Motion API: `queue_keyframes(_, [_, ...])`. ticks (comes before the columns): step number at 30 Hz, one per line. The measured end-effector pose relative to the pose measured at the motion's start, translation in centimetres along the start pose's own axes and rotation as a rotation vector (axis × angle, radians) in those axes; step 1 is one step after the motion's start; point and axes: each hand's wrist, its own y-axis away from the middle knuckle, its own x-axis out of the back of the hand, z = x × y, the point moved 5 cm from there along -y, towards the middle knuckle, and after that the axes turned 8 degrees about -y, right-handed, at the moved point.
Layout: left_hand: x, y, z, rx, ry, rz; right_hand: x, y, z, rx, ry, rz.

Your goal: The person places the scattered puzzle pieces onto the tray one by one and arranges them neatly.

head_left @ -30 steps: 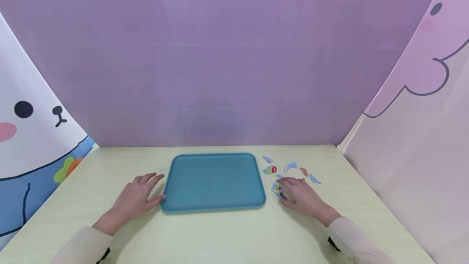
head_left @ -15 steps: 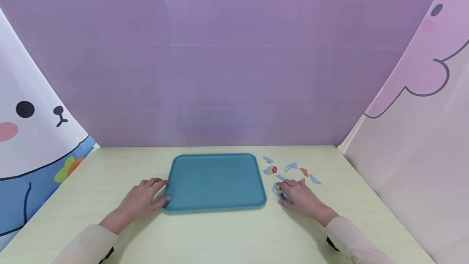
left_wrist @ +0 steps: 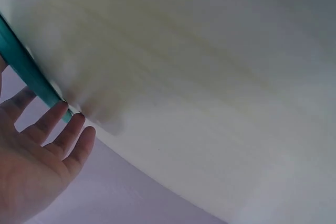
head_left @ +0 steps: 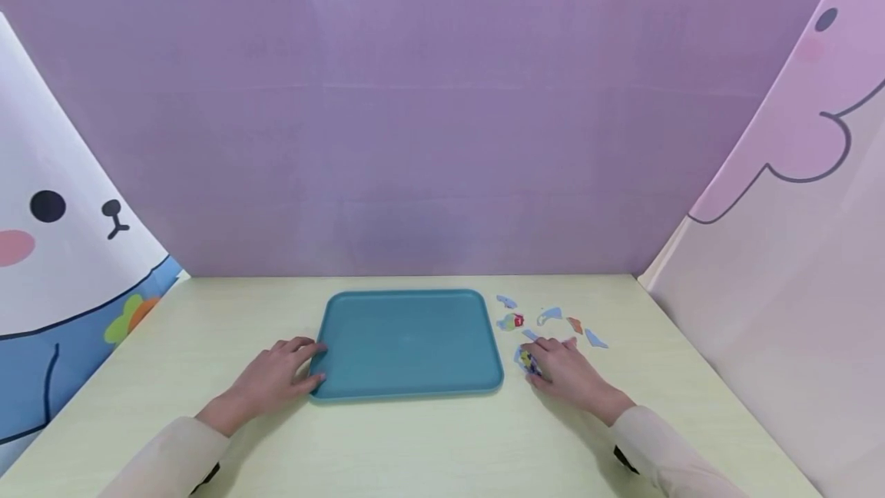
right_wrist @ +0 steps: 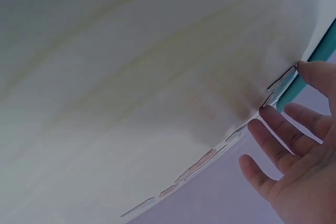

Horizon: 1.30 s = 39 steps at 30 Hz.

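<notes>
The left hand [head_left: 273, 380] lies palm down with loosely bent fingers [left_wrist: 68, 130], its thumb [head_left: 309, 384] set apart on their near side, though its bend is hard to judge. The right hand [head_left: 570, 375] mirrors it, little finger [right_wrist: 257, 177] spread away from the others. Behind the fingers, each wrist [head_left: 224, 412] runs back into a pale sleeve [head_left: 173, 456].

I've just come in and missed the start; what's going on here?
A person is working bare-handed at a pale yellow, wood-look table. Their left hand touches the left edge of a teal, rectangular, plastic-looking tray. Their right hand touches a flat, blue-edged piece with yellow and dark markings. Other flat, irregular pieces in blue, orange and mixed colours lie scattered on the table, right of the tray.
</notes>
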Motion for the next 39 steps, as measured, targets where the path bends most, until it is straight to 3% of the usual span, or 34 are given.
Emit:
queue_keyframes(25, [0.11, -0.17, 0.39, -0.003, -0.021, 0.0, 0.16, -0.33, 0.18, -0.034, -0.084, -0.012])
queue_keyframes(39, [-0.12, -0.13, 0.28, -0.004, -0.034, -0.019, 0.55, -0.71, 0.75, -0.048, -0.075, -0.003])
